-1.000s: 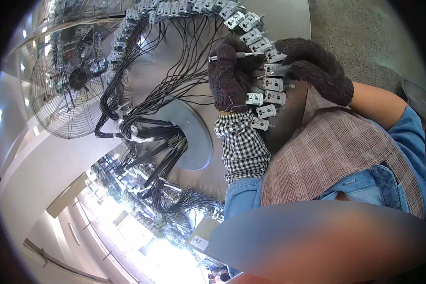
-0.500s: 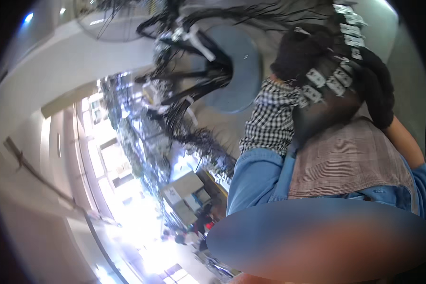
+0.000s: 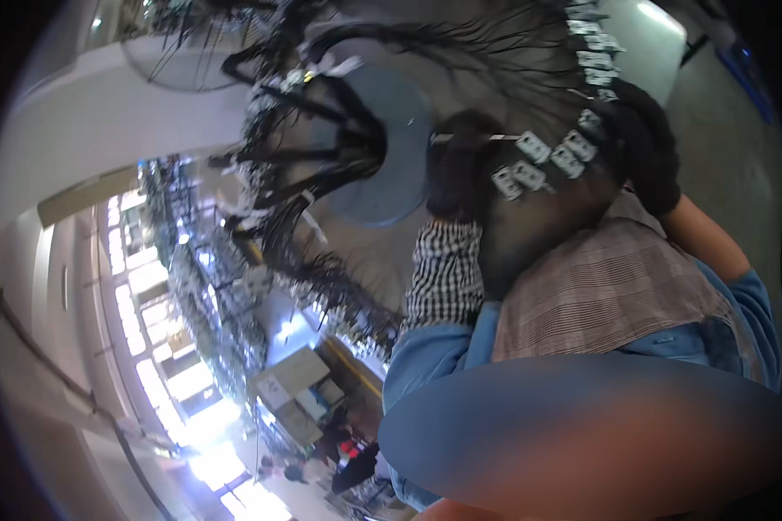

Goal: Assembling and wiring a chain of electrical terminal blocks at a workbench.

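My left hand, in a dark glove below a black-and-white checked sleeve, is closed around a thin pale rod, which shows on both sides of the glove. Just right of it are several white plug-like connectors with dark markings. My right hand, also in a dark glove, is beside the right end of these connectors; its fingers are dark and blurred. A row of similar white connectors runs up from it, with loose black wires fanning out to the left.
Thick black wire bundles, wrapped with white tape in places, spread over a round blue-grey disc. A pale panel stands at the upper right. Boxes and blurred people are at lower left, near bright windows.
The whole view has shifted, so the wires and disc sit farther left. My left hand is now left of the nearby connectors, with the thin pale rod visible across it.
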### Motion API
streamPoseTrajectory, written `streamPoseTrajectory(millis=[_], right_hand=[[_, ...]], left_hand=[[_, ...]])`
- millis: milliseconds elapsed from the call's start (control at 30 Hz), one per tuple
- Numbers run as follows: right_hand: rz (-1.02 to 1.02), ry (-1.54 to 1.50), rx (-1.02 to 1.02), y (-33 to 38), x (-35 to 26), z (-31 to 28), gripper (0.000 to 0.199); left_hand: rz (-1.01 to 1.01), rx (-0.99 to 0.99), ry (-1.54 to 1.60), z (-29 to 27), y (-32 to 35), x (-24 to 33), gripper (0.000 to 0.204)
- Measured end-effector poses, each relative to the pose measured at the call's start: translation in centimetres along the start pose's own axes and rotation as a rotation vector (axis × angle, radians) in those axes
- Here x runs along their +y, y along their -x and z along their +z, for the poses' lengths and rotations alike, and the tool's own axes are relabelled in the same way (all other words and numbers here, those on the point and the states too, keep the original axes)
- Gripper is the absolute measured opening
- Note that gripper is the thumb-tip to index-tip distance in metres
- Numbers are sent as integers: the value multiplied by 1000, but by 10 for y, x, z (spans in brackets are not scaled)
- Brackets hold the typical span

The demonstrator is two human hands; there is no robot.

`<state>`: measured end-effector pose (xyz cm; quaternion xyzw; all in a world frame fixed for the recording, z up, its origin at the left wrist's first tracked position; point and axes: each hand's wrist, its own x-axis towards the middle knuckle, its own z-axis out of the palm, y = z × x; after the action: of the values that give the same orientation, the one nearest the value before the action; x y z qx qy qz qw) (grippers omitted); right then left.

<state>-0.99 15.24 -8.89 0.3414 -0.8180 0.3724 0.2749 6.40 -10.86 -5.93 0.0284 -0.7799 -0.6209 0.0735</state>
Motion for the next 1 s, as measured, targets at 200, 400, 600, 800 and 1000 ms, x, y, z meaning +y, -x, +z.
streamPoseTrajectory(millis=[200,400,600,800,1000], right_hand=[[483,-847,77,-5,22,7,26],[784,-1094,-51,-53,74,8,31],[859,-1065,-101,-97,88,38,32],[797,-820,18,-99,85,64,27],[29,-137,39,-89,98,69,27]], left_hand=[[-131,371,669,79,-10,8,29],[-51,463,781,119,-53,3,29],[-33,286,620,95,-90,-6,31],[-138,227,766,89,-73,-12,32],[-100,171,864,81,-90,-2,29]])
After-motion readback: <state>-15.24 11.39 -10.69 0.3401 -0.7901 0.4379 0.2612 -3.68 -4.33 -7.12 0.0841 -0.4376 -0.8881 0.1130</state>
